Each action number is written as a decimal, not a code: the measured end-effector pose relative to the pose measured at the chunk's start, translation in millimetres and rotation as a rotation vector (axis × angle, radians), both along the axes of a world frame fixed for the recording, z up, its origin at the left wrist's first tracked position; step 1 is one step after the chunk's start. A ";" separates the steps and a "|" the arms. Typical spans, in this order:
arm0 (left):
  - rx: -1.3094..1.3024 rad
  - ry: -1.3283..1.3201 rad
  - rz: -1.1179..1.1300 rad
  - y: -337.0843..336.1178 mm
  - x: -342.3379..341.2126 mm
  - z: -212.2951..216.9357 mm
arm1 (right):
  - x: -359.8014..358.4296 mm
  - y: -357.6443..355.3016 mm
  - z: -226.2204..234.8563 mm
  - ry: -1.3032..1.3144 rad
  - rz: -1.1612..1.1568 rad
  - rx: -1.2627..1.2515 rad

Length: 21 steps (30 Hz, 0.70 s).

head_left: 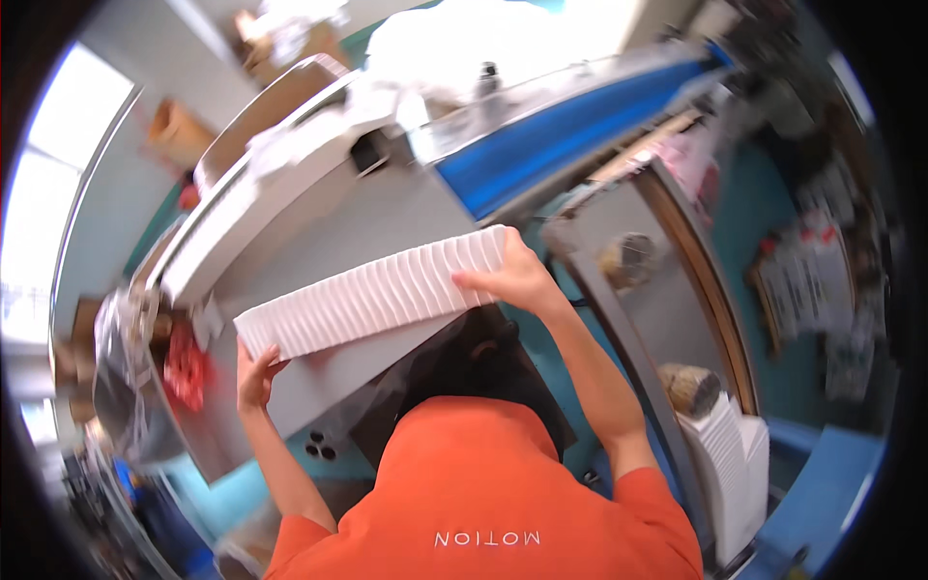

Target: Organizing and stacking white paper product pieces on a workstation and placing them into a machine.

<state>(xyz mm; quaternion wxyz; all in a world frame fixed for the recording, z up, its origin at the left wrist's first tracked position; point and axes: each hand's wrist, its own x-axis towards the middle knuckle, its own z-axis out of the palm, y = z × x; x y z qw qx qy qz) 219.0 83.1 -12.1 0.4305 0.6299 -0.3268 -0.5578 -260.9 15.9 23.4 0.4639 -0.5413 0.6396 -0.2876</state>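
Observation:
A long row of thin white folded pieces point(377, 293), pressed side by side like a stack of tissues or pads, spans the space between my two hands. It tilts, with its right end farther away than its left. My left hand point(256, 377) grips the near-left end, thumb up against the face of the row. At the other end my right hand point(512, 274) is wrapped round the stack, its thumb lying on the ridged side. Under and behind the row lies a grey tabletop point(338, 217). The exact kind of the pieces I cannot make out.
A blue conveyor belt point(570, 135) runs from the table toward the back right. Along the table's far-left edge stretches a long white bar-shaped row point(256, 217). To the right stands a framed trough point(720, 304) with another white stack point(720, 459). A red bag point(186, 367) hangs at left.

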 end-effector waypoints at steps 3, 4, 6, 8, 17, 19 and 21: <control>0.158 -0.141 0.118 36.8 35.7 4.6 | 49.7 -47.6 -55.6 0.057 0.168 0.001; 0.173 -0.195 0.161 48.3 47.0 6.6 | 62.7 -58.7 -57.3 -0.010 0.147 -0.110; 0.090 -0.344 0.245 63.3 64.2 5.8 | 72.1 -80.7 -47.5 0.091 0.107 -0.257; 0.121 -0.571 0.341 66.1 71.8 5.7 | 68.4 -96.5 -49.3 0.214 0.059 -0.186; 0.119 -0.953 0.509 48.2 38.3 -8.2 | 47.9 -95.5 -50.0 -0.023 0.181 -0.036; 0.097 -1.038 0.507 46.6 34.3 -5.0 | 41.6 -98.4 -64.4 -0.332 0.069 0.220; 0.048 -1.182 0.477 44.0 31.3 -0.4 | 35.7 -96.6 -70.5 -0.506 -0.087 0.447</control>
